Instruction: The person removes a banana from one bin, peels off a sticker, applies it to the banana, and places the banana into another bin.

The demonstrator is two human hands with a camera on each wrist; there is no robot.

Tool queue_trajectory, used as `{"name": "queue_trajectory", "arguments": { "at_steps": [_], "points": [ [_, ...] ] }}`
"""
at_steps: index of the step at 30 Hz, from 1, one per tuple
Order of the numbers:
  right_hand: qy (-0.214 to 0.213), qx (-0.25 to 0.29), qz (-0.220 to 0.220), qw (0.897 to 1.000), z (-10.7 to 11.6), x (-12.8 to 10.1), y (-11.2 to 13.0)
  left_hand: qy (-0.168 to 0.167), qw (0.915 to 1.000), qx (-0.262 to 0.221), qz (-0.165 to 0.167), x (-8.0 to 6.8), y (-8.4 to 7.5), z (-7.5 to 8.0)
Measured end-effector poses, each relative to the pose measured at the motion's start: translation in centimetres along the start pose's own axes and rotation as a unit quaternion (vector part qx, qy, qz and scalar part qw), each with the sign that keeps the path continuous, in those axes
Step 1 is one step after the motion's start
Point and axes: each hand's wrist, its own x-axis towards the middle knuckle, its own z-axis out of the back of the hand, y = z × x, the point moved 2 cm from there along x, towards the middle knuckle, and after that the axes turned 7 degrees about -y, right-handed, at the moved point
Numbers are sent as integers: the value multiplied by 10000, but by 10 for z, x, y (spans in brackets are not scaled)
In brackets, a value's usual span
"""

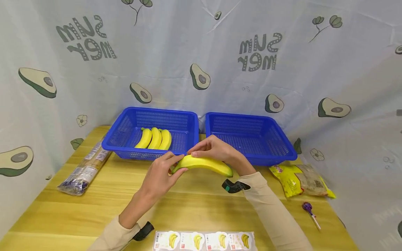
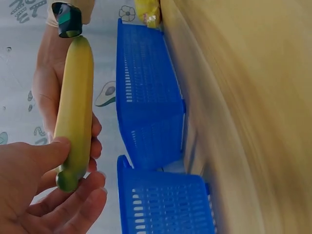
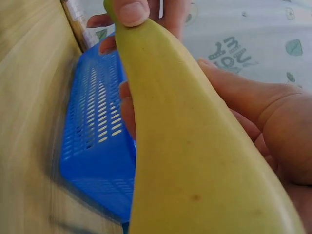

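At the far left of the wooden table lies a long packet in clear wrap, its end printed purple. Just beside it stands the left blue basket, holding three bananas side by side. The left hand reaches forward from a beige sleeve, wrist bent slightly up, its thumb and fingertips pinching the greenish left end of a banana. That banana hangs level above the table, just in front of the gap between the two baskets. The right hand arches over it from behind, fingers curled down round its middle and thumb side pressing the top, so both hands are clamped on the same fruit, close together. In the left wrist view the thumb lies along the banana's stem end. Behind the right hand sits the right blue basket. Farther right lie a yellow snack bag and a purple lollipop. A strip of banana stickers rests at the near edge.
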Motion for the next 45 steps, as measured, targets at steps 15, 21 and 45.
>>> {"name": "queue_trajectory", "arguments": {
  "at_steps": [15, 21, 45],
  "points": [
    [-594, -1036, 971, 9881, 1, -68, -23, -93, 9997, 212, 83, -19, 2, -6],
    [-1392, -1383, 1005, 9754, -9, -85, -41, 178, 9990, 353, 224, -25, 2, -17],
    [-1782, -1658, 744, 9671, -49, -106, -96, 1463, 9788, 1004, 1023, -44, 16, -53]
  ]
}}
